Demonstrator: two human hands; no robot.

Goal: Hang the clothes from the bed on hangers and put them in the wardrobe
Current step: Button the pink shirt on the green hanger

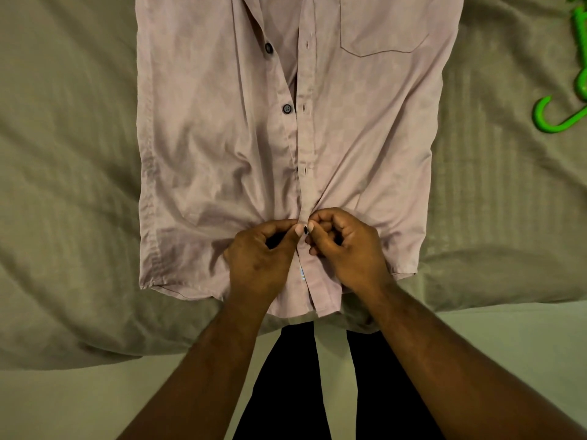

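Left grip and right grip pinch the shirt at a low button; hanger lies unused on the bed; hanging remains.

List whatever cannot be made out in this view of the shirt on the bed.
1) pink shirt: collar and shoulders cut off by the top edge, head view.
2) green hanger: only its hook and a bit of the body show; the right edge cuts the rest.
3) dark button: sits between the fingertips of the left hand and right hand, which hide whether it is through its hole.
4) wardrobe: not in view.
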